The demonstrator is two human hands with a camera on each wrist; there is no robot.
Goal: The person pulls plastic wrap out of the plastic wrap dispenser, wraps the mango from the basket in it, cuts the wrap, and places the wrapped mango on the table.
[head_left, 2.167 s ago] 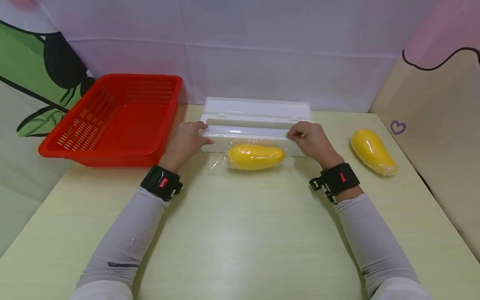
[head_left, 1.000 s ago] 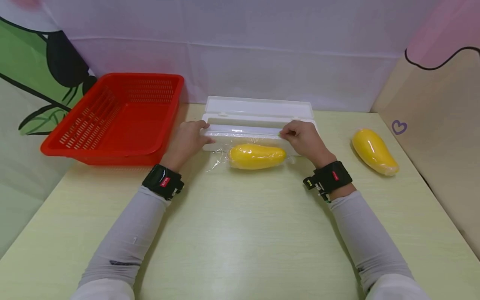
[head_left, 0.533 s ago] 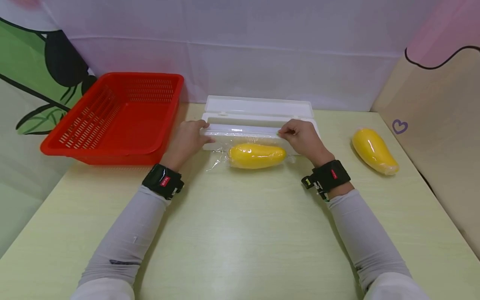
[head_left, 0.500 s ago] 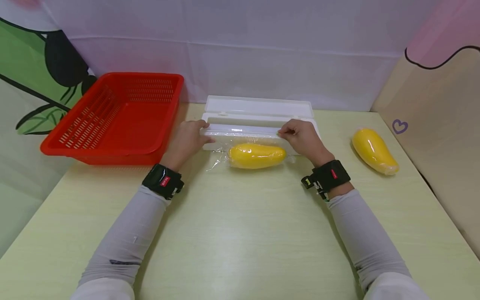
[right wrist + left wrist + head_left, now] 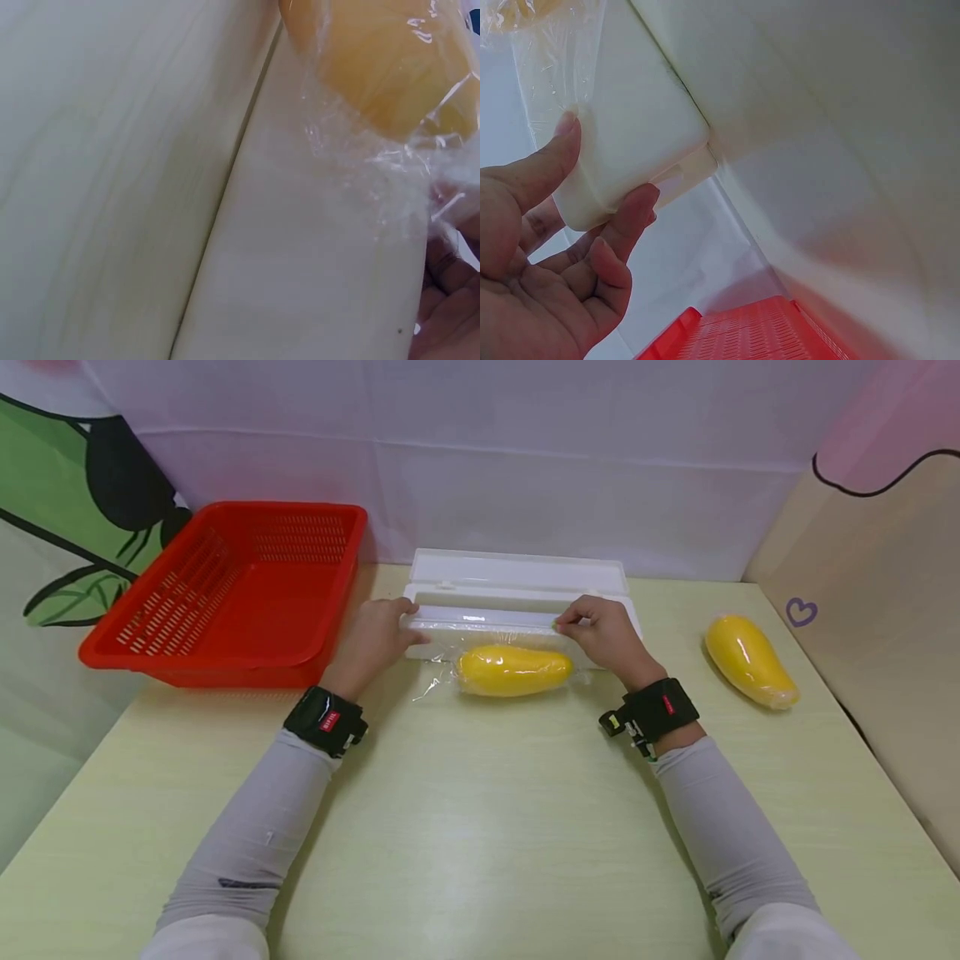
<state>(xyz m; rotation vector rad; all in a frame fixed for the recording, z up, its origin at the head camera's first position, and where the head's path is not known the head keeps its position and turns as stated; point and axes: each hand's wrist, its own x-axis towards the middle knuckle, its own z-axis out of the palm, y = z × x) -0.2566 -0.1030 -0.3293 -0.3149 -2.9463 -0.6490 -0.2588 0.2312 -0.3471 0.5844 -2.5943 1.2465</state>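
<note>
A white cling film dispenser (image 5: 517,598) lies on the table with its lid tipped back against the wall. At its left end my left hand (image 5: 372,637) grips the box; the left wrist view shows the thumb on the front and fingers at the end of the dispenser (image 5: 641,112). On the cutting rail my right hand (image 5: 603,631) pinches a small green slide cutter (image 5: 555,626), mostly hidden by the fingers. In front of the box rests a yellow mango (image 5: 513,671) under clear cling film (image 5: 438,672), which runs up to the rail.
To the left stands a red plastic basket (image 5: 217,677) close to my left hand. A second film-wrapped mango (image 5: 750,662) lies at the right side of the table (image 5: 480,827). A cloth-covered wall (image 5: 495,485) is right behind the dispenser.
My right hand has slid a short way left along the rail with the slide cutter, mostly earlier on and barely in the last half second. The left hand has kept its grip.
</note>
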